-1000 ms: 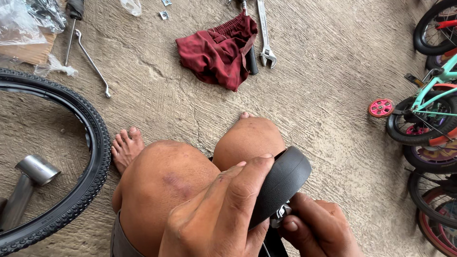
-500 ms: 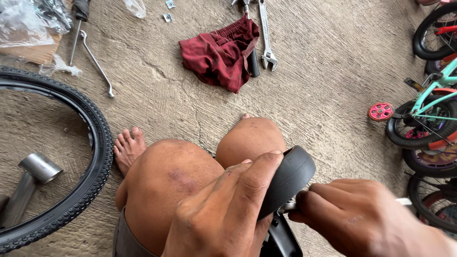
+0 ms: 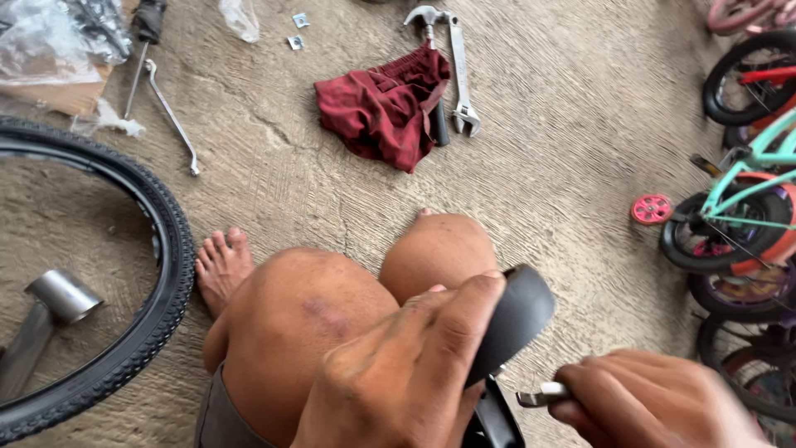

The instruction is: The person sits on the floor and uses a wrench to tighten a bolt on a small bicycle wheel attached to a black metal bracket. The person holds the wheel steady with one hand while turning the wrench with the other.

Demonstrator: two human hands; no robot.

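My left hand (image 3: 406, 373) grips a black bicycle saddle (image 3: 514, 319) from above, just in front of my bare knees (image 3: 365, 286). My right hand (image 3: 655, 402) is at the lower right, closed around a small metal tool (image 3: 539, 396) whose tip points left toward the underside of the saddle. The tool's tip is a short way from the saddle's clamp, which is mostly hidden below the frame edge. My bare left foot (image 3: 220, 265) rests on the concrete floor.
A black bicycle tyre (image 3: 162, 290) lies at left with a metal tube (image 3: 50, 307) inside it. A dark red cloth (image 3: 385, 108), a hammer (image 3: 427, 50), an adjustable wrench (image 3: 462, 83) and a spanner (image 3: 170, 116) lie ahead. Small children's bicycles (image 3: 738, 216) stand at right.
My right hand has drawn back to the right, away from under the saddle, and the metal tool now shows in it. The view has tilted down slightly.
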